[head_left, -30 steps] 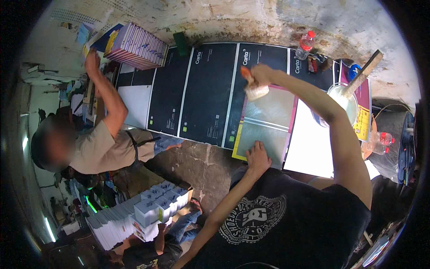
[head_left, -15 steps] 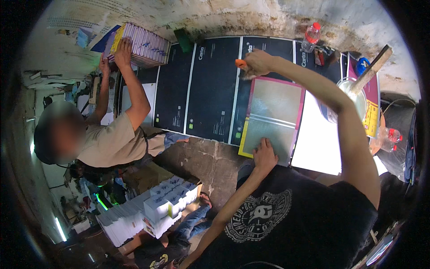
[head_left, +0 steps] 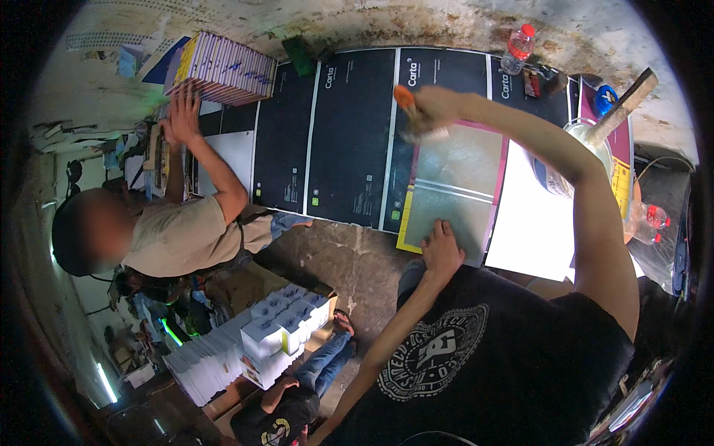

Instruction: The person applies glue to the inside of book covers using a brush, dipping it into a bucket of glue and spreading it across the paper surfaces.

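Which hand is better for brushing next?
Probably the right hand: it holds the brush near the far grey panel, while the left hand rests on the nearer panel.

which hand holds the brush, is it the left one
No, the right hand holds the orange-handled brush, while the left hand rests on the grey panel.

Workshop with stacked books (head_left: 227, 70), brush (head_left: 404, 97), bucket (head_left: 552, 181)

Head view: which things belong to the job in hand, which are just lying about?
In the job:
- brush, in the right hand
- grey sheet, under the left hand
- probably the tub and wooden stick

Apparently lying about:
- red-capped bottle by the wall
- green block
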Demonstrator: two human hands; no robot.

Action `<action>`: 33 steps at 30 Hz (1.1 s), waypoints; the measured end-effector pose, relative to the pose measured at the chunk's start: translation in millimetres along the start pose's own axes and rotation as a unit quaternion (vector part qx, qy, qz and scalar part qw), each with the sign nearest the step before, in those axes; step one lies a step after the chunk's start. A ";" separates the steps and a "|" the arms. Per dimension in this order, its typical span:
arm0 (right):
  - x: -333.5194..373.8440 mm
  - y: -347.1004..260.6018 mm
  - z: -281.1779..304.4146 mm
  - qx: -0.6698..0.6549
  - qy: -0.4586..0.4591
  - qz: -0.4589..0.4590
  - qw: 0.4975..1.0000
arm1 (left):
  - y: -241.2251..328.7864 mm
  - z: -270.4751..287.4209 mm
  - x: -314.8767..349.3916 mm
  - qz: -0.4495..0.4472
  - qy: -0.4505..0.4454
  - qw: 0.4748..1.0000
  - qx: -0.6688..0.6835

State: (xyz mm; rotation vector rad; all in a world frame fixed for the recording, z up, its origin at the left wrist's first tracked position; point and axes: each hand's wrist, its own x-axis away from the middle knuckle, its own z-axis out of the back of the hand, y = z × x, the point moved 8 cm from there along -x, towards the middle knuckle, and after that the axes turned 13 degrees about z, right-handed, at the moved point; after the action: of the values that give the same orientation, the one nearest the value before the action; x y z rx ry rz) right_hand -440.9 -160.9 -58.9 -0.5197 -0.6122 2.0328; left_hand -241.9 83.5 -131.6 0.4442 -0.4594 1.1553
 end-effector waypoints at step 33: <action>267.9 -74.1 36.2 0.222 0.458 -0.315 0.801 | -42.6 17.7 -48.9 -0.143 0.030 0.975 0.168</action>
State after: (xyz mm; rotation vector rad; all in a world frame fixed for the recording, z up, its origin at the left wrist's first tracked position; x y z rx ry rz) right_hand -544.0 96.6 -17.8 -0.7905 0.2773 1.0229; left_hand -220.3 22.1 -148.4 0.7411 -0.1380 0.9638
